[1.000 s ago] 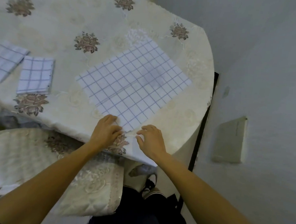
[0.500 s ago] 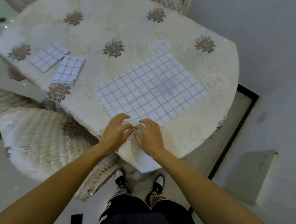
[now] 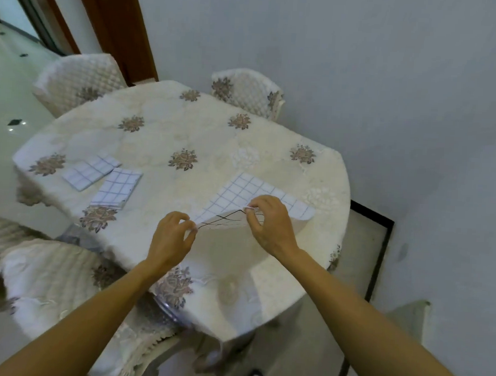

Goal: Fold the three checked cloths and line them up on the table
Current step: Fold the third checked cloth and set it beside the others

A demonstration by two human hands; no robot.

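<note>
Low in the middle of the frame, the left hand (image 3: 171,235) and the right hand (image 3: 270,223) each pinch a corner of the open checked cloth (image 3: 241,191) with thumb and fingertips. They hold its near edge up while the far part lies flat on the table (image 3: 214,146). At the middle left, the near folded cloth (image 3: 117,188) and the far folded cloth (image 3: 91,171) lie just beside each other.

Home dining room: oval table (image 3: 313,188) under floral tablecloth, quilted-cover chairs (image 3: 77,81), tiled floor.
</note>
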